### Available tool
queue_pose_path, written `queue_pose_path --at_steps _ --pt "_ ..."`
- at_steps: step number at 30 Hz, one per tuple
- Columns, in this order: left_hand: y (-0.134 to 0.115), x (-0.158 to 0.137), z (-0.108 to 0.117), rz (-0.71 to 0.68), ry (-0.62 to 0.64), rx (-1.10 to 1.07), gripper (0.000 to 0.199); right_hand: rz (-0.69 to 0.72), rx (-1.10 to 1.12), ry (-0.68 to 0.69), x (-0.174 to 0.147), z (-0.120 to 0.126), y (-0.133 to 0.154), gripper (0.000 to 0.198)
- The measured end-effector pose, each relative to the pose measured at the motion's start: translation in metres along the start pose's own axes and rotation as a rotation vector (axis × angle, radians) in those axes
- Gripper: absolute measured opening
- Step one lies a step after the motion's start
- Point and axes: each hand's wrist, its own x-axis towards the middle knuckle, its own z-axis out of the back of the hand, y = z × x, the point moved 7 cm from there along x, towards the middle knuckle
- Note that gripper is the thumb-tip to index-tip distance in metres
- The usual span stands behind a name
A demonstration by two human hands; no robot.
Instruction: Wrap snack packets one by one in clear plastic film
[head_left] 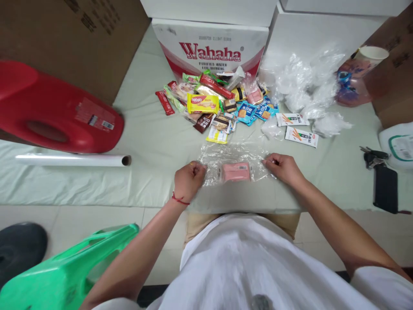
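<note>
While the left hand (189, 178), curled closed, pinches the clear plastic film (212, 165) at nine o'clock and the right hand (284, 168) likewise at three, the pink packet (236, 172) lies midway between, seemingly inside.

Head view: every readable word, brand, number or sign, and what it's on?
"Wahaha ®": white-and-red carton
"PURIFIED WATER FOR DRINKING": same carton
"nabati": yellow packet
"COCOA": brown packet
"大面筋" (probably; last character soft): white packets
Too small or blurred: carton's top number row, pink packet, blue packets, red jug label, white bottle label, brown cardboard box, other snack packets.
</note>
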Motion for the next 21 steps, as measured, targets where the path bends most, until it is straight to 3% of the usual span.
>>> queue_pose_path --at_steps 3,6,10,12,13,15,17,19,21 --pt "-0.004 0.002 -0.003 -0.074 -0.019 0.14 0.026 0.034 -0.19 0.005 0.0 -0.006 0.0 0.036" --pt "-0.007 -0.001 0.007 -0.151 -0.159 0.124 0.042 0.019 -0.23 0.011 -0.002 -0.007 -0.001 0.034" --pt "-0.034 -0.03 0.041 -0.366 -0.549 0.216 0.041 0.003 -0.244 0.02 -0.001 -0.008 0.001 0.034" --pt "-0.061 -0.06 0.052 -0.571 -0.734 0.246 0.039 0.002 -0.257 0.027 0.001 -0.009 0.002 0.034" --pt "-0.077 -0.075 0.05 -0.705 -0.756 0.224 0.04 0.002 -0.263 0.03 0.003 -0.009 0.003 0.034" --pt "-0.105 -0.095 0.029 -0.987 -0.563 0.139 0.04 0.004 -0.271 0.04 0.005 -0.01 0.004 0.034" --pt "-0.12 -0.099 -0.003 -1.093 -0.29 0.131 0.038 0.012 -0.268 0.05 0.006 -0.009 0.003 0.035" --pt "-0.119 -0.087 -0.033 -1.018 -0.143 0.247 0.036 0.006 -0.268 0.067 0.006 -0.005 0.0 0.035" --pt "-0.109 -0.071 -0.052 -0.927 -0.085 0.334 0.033 -0.009 -0.311 0.076 0.006 0.003 -0.003 0.032"
